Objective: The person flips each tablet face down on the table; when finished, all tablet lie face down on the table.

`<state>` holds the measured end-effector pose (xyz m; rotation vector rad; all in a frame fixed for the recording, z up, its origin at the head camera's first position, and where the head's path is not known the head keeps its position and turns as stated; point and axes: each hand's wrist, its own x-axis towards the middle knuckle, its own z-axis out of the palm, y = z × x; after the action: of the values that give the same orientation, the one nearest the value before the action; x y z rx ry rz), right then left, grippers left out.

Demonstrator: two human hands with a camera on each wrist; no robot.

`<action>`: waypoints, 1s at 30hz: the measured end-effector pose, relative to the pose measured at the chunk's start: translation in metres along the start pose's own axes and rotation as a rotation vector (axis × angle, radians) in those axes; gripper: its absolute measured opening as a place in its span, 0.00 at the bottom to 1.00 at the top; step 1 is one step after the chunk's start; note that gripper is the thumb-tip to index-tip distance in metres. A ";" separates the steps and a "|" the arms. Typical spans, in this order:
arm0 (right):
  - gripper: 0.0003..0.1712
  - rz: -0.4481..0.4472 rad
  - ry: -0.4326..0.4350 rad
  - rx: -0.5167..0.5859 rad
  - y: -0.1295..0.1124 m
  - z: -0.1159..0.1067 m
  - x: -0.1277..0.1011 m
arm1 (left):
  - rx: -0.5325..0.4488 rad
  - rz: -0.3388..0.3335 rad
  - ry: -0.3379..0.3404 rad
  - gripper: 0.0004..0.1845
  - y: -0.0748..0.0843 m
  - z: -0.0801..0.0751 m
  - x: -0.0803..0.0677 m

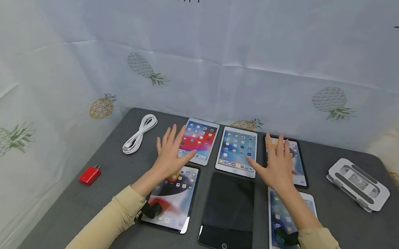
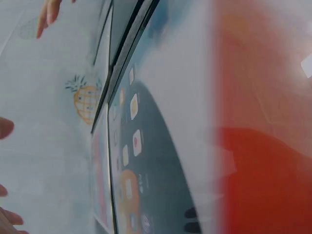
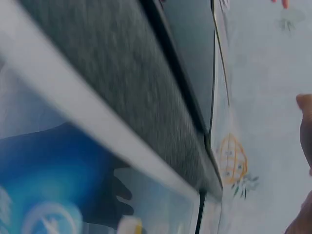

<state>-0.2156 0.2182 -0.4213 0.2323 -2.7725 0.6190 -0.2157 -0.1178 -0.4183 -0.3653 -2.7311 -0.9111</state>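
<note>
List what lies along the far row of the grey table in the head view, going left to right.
white cable → white-framed tablet with red wallpaper, its left edge under the left hand → white-framed tablet with blue wallpaper → black-framed tablet, partly under the right hand → white folding stand.

Six tablets (image 1: 238, 151) mid-table; cable (image 1: 140, 133), plug (image 1: 90, 175) left; stand (image 1: 358, 184) right.

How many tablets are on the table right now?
6, in two rows. Back row: left tablet, middle tablet, right tablet. Front row: left one, dark-screened middle one, right one.
</note>
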 end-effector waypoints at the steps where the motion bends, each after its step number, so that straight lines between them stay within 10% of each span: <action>1: 0.58 -0.018 -0.006 0.017 -0.004 0.001 -0.002 | -0.036 0.000 -0.008 0.45 -0.002 -0.002 -0.003; 10: 0.38 -0.124 -0.109 0.249 -0.042 0.010 -0.021 | -0.242 -0.051 -0.083 0.35 -0.017 -0.021 -0.040; 16: 0.30 -0.174 -0.251 0.432 -0.069 0.018 -0.035 | -0.312 -0.203 -0.149 0.30 -0.027 -0.035 -0.062; 30: 0.30 0.051 -0.790 0.951 -0.102 0.033 -0.057 | -0.592 -0.535 -0.366 0.28 -0.042 -0.062 -0.089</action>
<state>-0.1474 0.1177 -0.4277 0.7220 -2.8722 2.2305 -0.1354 -0.2026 -0.4198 0.1406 -2.8714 -1.9810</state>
